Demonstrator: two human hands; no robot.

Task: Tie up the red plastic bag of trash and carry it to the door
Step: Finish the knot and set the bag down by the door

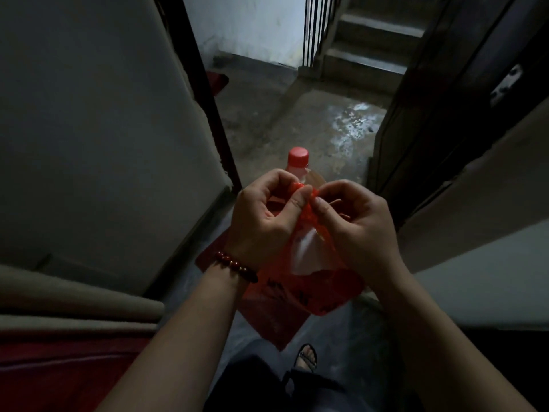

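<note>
From the head camera, the red plastic bag [300, 281] hangs in the air at the middle of the view, its gathered neck rising toward 12 o'clock into both hands. The left hand [264, 215], at 9 o'clock of the neck, is curled closed with thumb and fingers pinching one twisted red handle strip. The right hand [356, 221], at 3 o'clock of the neck, is closed too, its fingertips [319, 203] nipping the other strip so the two hands nearly touch over the knot. The body of the bag sags below the grip toward 6 o'clock, with pale contents showing through the plastic. A bottle with a red cap [298, 157] pokes up just past the hands at 12 o'clock. A dark beaded bracelet [236, 266] circles the left wrist. Beyond, at 12 o'clock, an open doorway gives onto a concrete landing [297, 114] and stairs [374, 37]; a sandalled foot [306, 356] shows at 6 o'clock.
</note>
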